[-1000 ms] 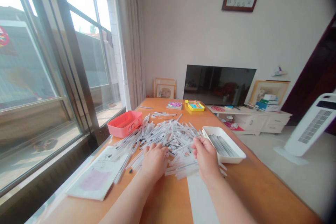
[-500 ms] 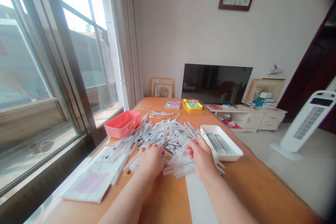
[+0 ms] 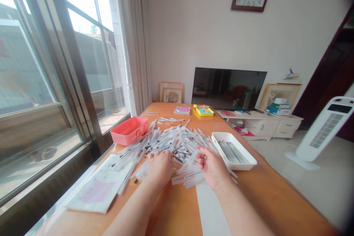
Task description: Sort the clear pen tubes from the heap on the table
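Observation:
A big heap of clear plastic pens (image 3: 177,142) covers the middle of the orange table (image 3: 265,195). My left hand (image 3: 159,167) rests knuckles-up on the near edge of the heap, fingers curled down into the pens. My right hand (image 3: 211,167) is beside it, fingers curled in a loose fist over the pens; what they hold is hidden. A white tray (image 3: 234,151) with several dark pens lies just right of my right hand. A pink bin (image 3: 129,130) stands at the heap's left.
Paper sheets (image 3: 101,184) lie at the near left by the window. A white strip (image 3: 211,210) runs under my right forearm. A yellow box (image 3: 204,110) and a small book (image 3: 182,110) sit at the table's far end. A white fan heater (image 3: 320,132) stands on the floor, right.
My right hand has drawn slightly left and back from the white tray, its fingers curling tighter. The left hand has hardly moved.

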Demonstrator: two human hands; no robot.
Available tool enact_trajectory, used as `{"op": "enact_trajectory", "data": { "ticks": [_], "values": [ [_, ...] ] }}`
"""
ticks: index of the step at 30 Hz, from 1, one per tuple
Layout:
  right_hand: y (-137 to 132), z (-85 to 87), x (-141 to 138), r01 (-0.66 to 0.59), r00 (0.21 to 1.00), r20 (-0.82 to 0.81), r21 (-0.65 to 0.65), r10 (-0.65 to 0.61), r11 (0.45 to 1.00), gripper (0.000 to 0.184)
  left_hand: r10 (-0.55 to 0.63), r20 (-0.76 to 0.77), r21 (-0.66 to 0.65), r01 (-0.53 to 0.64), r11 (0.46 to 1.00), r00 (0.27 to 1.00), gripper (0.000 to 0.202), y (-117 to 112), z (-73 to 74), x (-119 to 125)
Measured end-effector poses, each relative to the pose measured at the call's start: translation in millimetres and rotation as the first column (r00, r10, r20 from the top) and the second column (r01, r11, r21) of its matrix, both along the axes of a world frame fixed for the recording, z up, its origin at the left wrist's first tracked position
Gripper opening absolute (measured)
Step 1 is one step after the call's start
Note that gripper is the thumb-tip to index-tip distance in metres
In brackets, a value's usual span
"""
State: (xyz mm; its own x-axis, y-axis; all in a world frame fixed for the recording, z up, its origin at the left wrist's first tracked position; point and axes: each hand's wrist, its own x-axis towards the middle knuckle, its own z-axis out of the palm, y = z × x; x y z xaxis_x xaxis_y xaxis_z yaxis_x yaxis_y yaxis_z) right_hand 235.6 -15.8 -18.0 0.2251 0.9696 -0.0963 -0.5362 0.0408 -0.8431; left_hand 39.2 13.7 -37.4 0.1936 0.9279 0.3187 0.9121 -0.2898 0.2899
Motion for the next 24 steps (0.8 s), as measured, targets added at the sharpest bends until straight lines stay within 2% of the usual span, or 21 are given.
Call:
{"op": "enact_trajectory", "data": {
  "ticks": [3,5,7,9,12,14,15,17,21,24],
  "values": [
    [-2.7,4.2,-0.9,-0.093,0.994,-0.054,0.021,0.094,0.995,0.029,-0.036,0.249,0.021,0.032,0.999,0.968,0.022,7.2,-0.4,-3.0],
    [-5.9,7.3,-3.2,-0.169,0.982,-0.074,0.031,0.171,0.985,0.032,-0.073,0.505,0.019,0.073,0.997,0.86,0.022,10.6,1.4,-4.2],
    [-9.7,9.8,-6.5,-0.24,0.967,-0.083,0.036,0.242,0.97,0.035,-0.06,0.749,-0.042,0.138,0.99,0.66,0.03,11.5,4.8,-4.9],
    [-13.5,11.0,-10.1,-0.294,0.953,-0.066,0.043,0.296,0.955,0.035,0.02,0.914,-0.125,0.234,0.964,0.405,0.039,10.1,9.3,-5.5],
    [-17.5,10.2,-14.8,-0.356,0.934,0.004,0.038,0.356,0.934,0.033,0.162,0.986,-0.164,0.357,0.92,0.034,0.045,6.5,16.8,-7.3],
    [-18.6,8.5,-17.5,-0.373,0.927,0.051,0.023,0.371,0.928,0.033,0.235,0.963,-0.164,0.405,0.899,-0.131,0.044,4.5,21.2,-8.9],
    [-18.8,7.4,-18.7,-0.375,0.925,0.072,0.016,0.372,0.927,0.033,0.262,0.948,-0.163,0.429,0.888,-0.181,0.043,3.5,23.3,-9.7],
    [-18.7,5.4,-21.1,-0.374,0.922,0.11,0.006,0.371,0.927,0.034,0.299,0.925,-0.158,0.48,0.863,-0.234,0.038,1.6,27.0,-10.9],
    [-18.7,3.2,-25.0,-0.385,0.911,0.155,-0.009,0.382,0.923,0.036,0.333,0.906,-0.143,0.553,0.821,-0.261,0.028,-2.0,31.4,-12.4],
    [-18.7,3.6,-26.2,-0.384,0.912,0.15,-0.011,0.381,0.923,0.037,0.331,0.905,-0.13,0.569,0.812,-0.266,0.024,-1.7,30.5,-14.0]
  ]
}}
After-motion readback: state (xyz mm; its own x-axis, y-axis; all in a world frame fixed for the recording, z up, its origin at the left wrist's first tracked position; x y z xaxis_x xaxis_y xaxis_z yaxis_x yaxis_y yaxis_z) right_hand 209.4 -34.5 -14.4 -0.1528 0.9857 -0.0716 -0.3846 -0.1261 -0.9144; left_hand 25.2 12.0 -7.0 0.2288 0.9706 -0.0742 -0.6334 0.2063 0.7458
